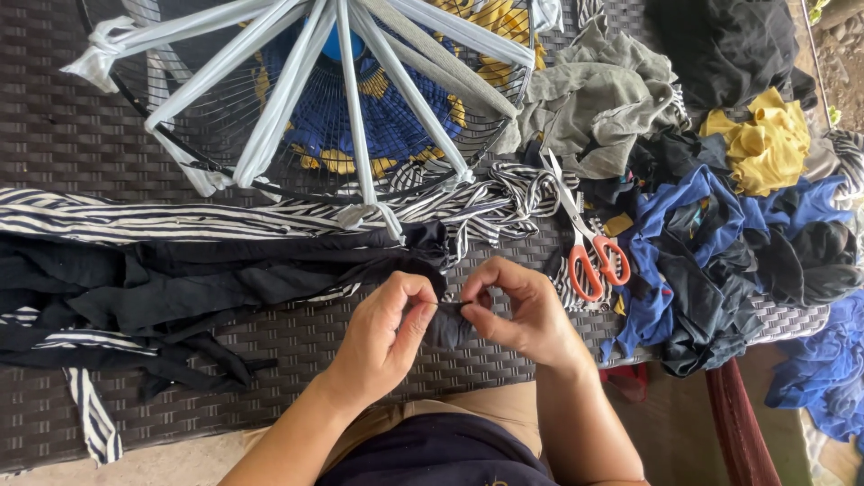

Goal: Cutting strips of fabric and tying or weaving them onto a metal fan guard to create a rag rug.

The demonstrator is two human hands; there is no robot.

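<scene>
L hand (pixel 382 335) + R hand (pixel 522 310) both pinching black fabric strip (pixel 447 326), just left of orange-handled scissors (pixel 589 247); wire fan guard (pixel 306 99) w/ tied strips up-left of scissors.

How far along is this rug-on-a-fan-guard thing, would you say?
Done so far: pale fabric strips are tied across the round wire frame like spokes, with a blue and yellow woven centre. In hand: the left hand and right hand pinch a black fabric strip. Left, probably: most of the frame is unfilled, and scissors and scrap piles wait nearby.
</scene>
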